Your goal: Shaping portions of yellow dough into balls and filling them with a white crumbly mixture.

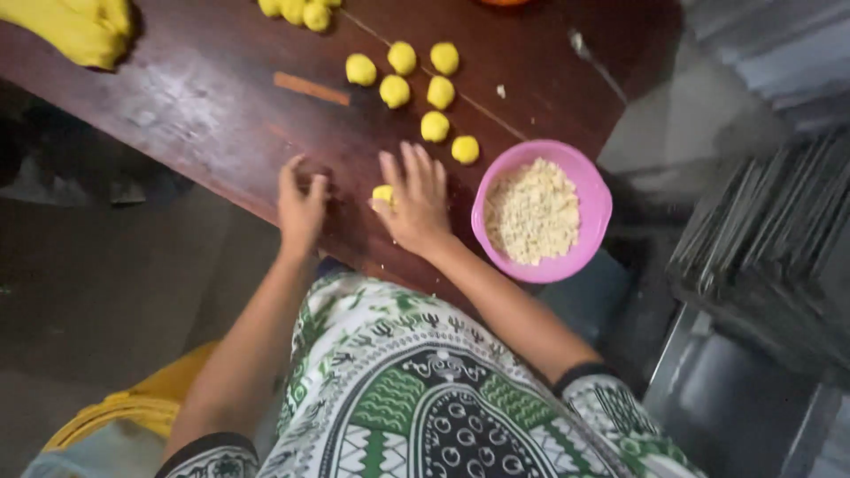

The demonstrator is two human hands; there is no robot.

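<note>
Dark wooden table (204,115), right hand (416,205) flat over, seemingly, yellow dough ball (382,193).

I am seeing a dark wooden tabletop (221,106) showing a worn, slightly glossy finish, yellow dough balls (395,90) looking soft, smooth and matt, a pink plastic bowl (586,190) shining faintly around dry, rough pale crumbs (531,211), and patterned green-and-white cloth (425,389) looking matt.
</note>
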